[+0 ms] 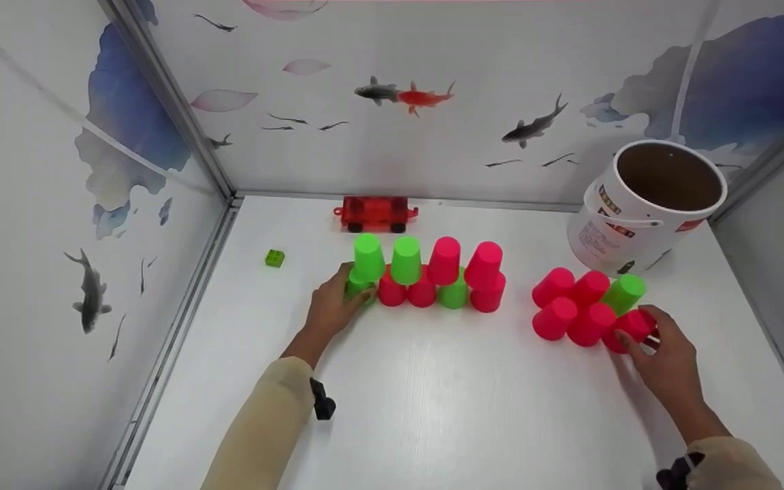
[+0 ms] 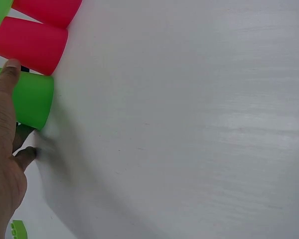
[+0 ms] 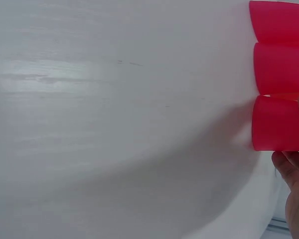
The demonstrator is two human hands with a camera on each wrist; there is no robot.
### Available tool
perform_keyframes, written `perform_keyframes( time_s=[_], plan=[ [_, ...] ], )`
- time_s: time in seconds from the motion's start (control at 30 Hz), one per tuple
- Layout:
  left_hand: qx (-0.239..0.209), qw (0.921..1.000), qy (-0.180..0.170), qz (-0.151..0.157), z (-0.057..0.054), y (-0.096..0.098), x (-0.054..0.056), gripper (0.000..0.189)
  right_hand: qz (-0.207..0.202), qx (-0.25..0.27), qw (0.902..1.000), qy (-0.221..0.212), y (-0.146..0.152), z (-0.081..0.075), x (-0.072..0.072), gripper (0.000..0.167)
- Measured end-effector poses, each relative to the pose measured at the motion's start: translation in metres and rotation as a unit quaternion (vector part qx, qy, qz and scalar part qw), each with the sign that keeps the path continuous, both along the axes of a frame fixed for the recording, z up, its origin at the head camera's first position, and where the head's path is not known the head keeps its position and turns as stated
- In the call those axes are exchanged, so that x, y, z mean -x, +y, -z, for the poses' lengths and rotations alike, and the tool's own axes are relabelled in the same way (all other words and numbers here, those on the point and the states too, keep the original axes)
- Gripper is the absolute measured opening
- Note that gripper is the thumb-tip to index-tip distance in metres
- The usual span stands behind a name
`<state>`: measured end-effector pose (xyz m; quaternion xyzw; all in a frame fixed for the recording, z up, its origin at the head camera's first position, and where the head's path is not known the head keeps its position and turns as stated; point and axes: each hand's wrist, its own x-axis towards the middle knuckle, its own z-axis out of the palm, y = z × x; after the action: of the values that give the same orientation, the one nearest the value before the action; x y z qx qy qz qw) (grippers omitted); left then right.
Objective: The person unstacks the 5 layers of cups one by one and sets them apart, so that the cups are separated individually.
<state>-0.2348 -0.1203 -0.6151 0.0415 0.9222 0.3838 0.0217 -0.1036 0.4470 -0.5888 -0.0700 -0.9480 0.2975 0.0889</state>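
Note:
My left hand (image 1: 333, 299) grips the green cup (image 2: 34, 99) at the left end of the lower row, thumb on its near side. Beside it stand red cups (image 2: 32, 45) and another green one, all upside down, with a second row of green cups (image 1: 406, 260) and red cups (image 1: 444, 260) on top. Over to the right, my right hand (image 1: 671, 357) holds the red cup (image 3: 279, 124) at the near right corner of a cluster, thumb on one side and fingers on the other. This cluster has red cups (image 1: 555, 318) and one green cup (image 1: 624, 293).
Behind the cups, a red toy wagon (image 1: 375, 213) stands by the back wall. A small green toy brick (image 1: 274, 258) lies at the left. The large white bucket (image 1: 599, 235) stands at the back right corner. Walls border the white table (image 1: 426, 401) at the back and sides.

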Motion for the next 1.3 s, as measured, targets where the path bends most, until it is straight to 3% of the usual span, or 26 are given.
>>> perform_keyframes(
  time_s=[0.47,0.7,0.83,0.93,1.13,1.3],
  plan=[
    [-0.002,0.9999,0.010,0.008,0.003,0.000,0.000,0.069,0.004,-0.002,1.0000,-0.001,0.001,-0.003,0.003,0.084],
    [-0.004,0.9999,0.008,0.005,0.003,-0.001,0.000,0.069,0.001,-0.011,0.9961,0.088,-0.004,-0.023,0.007,0.071],
    [-0.001,0.9999,0.012,0.005,0.003,-0.001,0.001,0.068,-0.011,-0.022,0.9916,0.127,-0.018,-0.039,0.018,0.072],
    [0.000,0.9999,0.012,0.003,0.003,-0.001,0.001,0.068,-0.029,-0.032,0.9906,0.130,-0.034,-0.050,0.029,0.076],
    [0.004,0.9999,0.012,0.002,0.003,-0.001,0.000,0.067,-0.088,-0.031,0.9885,0.119,-0.077,-0.070,0.052,0.078],
    [0.009,0.9998,0.018,0.003,0.002,0.000,0.000,0.069,-0.136,-0.007,0.9872,0.083,-0.113,-0.079,0.069,0.079]
  ],
)
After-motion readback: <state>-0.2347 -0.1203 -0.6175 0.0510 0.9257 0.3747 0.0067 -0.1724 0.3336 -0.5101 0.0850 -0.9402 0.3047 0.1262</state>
